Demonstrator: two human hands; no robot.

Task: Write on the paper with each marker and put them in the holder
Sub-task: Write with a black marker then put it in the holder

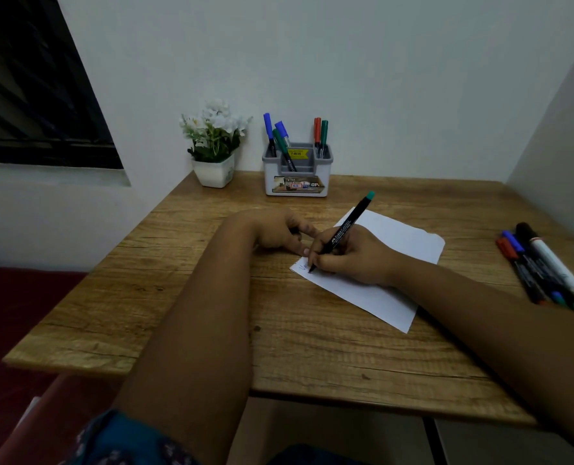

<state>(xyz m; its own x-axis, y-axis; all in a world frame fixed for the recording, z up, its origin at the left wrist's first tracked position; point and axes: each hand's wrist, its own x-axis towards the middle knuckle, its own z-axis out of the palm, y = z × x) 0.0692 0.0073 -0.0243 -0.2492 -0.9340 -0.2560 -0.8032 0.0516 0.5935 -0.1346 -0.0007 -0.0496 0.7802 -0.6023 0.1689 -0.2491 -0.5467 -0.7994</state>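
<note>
A white sheet of paper (396,250) lies on the wooden desk, with a few marks near its left corner. My right hand (352,255) grips a black marker with a green end (347,226), tip down on the paper's left corner. My left hand (278,231) rests on the desk beside that corner, fingers curled; a small dark thing shows between them, too hidden to name. The white and grey holder (297,172) stands at the back with several blue, green and red markers upright in it.
Several loose markers (540,266) lie in a bundle at the desk's right edge, one with a white body. A white pot of white flowers (215,146) stands left of the holder. Walls close the desk at the back and right; a dark window is at the left.
</note>
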